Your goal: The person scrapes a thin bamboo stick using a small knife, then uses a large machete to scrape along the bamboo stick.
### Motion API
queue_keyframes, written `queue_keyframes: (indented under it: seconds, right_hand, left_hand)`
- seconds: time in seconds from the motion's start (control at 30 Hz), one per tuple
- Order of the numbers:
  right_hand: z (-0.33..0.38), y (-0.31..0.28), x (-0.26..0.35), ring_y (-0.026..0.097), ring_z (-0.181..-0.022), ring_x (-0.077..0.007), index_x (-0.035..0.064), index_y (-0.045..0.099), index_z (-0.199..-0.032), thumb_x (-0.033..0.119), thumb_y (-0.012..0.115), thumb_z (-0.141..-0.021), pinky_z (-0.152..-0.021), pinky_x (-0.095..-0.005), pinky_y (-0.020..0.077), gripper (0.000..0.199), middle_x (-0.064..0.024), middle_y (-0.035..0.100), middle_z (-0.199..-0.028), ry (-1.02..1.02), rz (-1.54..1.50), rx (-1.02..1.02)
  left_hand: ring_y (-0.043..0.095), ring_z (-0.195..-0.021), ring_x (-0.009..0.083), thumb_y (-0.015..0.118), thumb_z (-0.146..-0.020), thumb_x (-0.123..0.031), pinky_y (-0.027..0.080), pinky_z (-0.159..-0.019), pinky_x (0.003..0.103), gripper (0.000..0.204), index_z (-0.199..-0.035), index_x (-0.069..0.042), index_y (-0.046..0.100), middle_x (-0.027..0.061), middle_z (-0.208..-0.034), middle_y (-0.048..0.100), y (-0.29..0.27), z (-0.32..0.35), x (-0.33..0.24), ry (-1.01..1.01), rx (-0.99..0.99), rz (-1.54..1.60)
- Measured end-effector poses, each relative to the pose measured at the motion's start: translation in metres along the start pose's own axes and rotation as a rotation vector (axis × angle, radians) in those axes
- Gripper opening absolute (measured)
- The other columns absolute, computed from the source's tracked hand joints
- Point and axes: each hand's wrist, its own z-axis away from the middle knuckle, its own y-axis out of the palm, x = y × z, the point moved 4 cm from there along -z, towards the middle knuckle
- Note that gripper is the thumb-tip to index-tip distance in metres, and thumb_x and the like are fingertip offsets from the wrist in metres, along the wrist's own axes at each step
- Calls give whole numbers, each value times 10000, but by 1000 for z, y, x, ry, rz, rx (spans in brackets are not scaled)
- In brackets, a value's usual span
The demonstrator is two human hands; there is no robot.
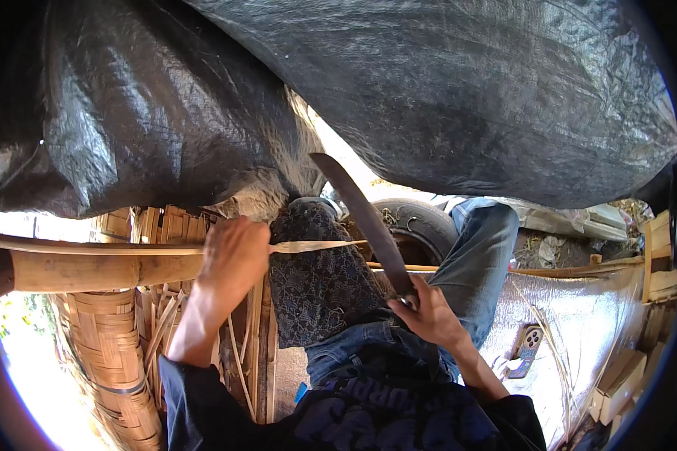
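My left hand grips a long thin bamboo strip that runs from the far left across to the middle. A big knife with a dark, worn blade rises up and to the left from my right hand, which is closed on its handle. The blade edge meets the strip's split end near the middle. A dark patterned cloth covers my left knee under the strip. My legs wear blue jeans.
A thick bamboo pole lies level at the left, above a woven bamboo basket and loose strips. A black tarp hangs overhead. A tyre sits behind my knees. A phone rests on a silver sheet, wooden blocks at right.
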Motion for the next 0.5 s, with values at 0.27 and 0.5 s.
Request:
queue_keyframes:
  seconds: [0.27,0.5]
  right_hand:
    - [-5,-3,-6,498,-657,-204,-45,383,-1311,175,769,-797,-582,-341,432,679,-89,515,-802,-132,75,-152]
    - [-5,-25,-9,465,-660,-215,-74,385,-1298,198,741,-817,-589,-352,423,658,-78,453,-748,-110,270,-166]
  left_hand:
    - [596,-755,301,725,-765,-164,452,-779,414,147,-706,-34,692,133,-694,631,-90,21,2,48,-129,-71]
    - [579,-804,282,724,-761,-146,441,-785,395,107,-728,-48,695,116,-743,628,-121,28,0,-3,-265,-223]
